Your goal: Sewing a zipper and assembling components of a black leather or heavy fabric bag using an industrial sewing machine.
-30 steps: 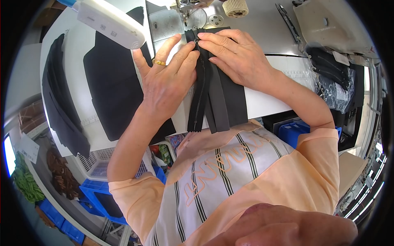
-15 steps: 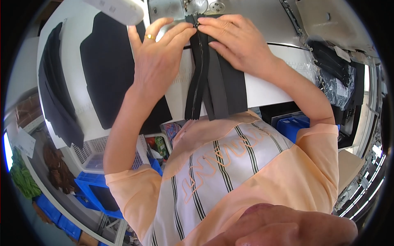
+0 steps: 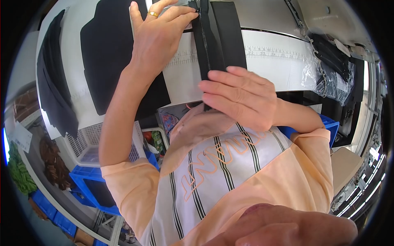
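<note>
A black zipper strip (image 3: 205,49) lies lengthwise on a dark fabric piece (image 3: 230,35), across the white ruled work table (image 3: 275,65). My left hand (image 3: 158,45) has its fingers spread, with the index and middle fingertips pressing at the zipper's upper end. My right hand (image 3: 240,96) lies over the zipper's lower end, fingers stretched out and nearly flat; its thumb is hidden, as is that end of the strip. A large black cut piece (image 3: 106,61) lies left of my left hand.
Narrow dark pieces (image 3: 55,78) lie far left. The metal machine bed (image 3: 262,16) is at the top. Black zippers (image 3: 328,53) and a plastic-wrapped bundle (image 3: 332,84) sit right. Below the table edge are a white basket (image 3: 86,141) and blue crates (image 3: 92,184).
My right hand has left the zipper's top and moved down to its lower end. My left hand and the work appear higher in the picture, with the machine's needle area out of sight.
</note>
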### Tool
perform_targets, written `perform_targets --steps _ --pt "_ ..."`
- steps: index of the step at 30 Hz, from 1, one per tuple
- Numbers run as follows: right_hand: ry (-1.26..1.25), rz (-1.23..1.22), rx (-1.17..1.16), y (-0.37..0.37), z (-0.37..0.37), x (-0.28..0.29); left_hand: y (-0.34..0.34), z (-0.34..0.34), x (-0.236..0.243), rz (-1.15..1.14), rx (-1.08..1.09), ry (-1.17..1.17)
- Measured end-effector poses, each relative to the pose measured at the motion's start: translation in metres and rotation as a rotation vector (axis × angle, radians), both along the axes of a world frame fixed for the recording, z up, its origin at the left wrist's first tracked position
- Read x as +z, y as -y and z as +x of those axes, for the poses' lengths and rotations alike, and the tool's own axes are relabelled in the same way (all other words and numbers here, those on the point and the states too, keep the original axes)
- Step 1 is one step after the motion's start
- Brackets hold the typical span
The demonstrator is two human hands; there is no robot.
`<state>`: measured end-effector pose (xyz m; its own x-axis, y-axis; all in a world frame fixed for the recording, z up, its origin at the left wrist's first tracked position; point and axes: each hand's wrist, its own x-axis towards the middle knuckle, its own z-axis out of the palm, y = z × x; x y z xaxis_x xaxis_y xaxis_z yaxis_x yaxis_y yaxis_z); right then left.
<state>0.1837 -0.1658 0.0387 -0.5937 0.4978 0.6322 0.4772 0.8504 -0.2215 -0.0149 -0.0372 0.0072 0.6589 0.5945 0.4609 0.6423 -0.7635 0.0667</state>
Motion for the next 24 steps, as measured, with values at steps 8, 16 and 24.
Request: perform_targets --steps 8,16,24 --pt "0.014 -0.166 -0.009 0.013 0.010 -0.029 0.005 0.005 0.012 -0.046 -0.069 0.116" --pt "0.070 -0.176 -0.018 0.017 0.012 -0.031 0.010 0.002 0.019 -0.107 -0.057 0.001" --pt "0.010 -0.186 -0.168 -0.045 0.026 -0.006 0.014 -0.002 0.028 -0.182 -0.039 -0.108"
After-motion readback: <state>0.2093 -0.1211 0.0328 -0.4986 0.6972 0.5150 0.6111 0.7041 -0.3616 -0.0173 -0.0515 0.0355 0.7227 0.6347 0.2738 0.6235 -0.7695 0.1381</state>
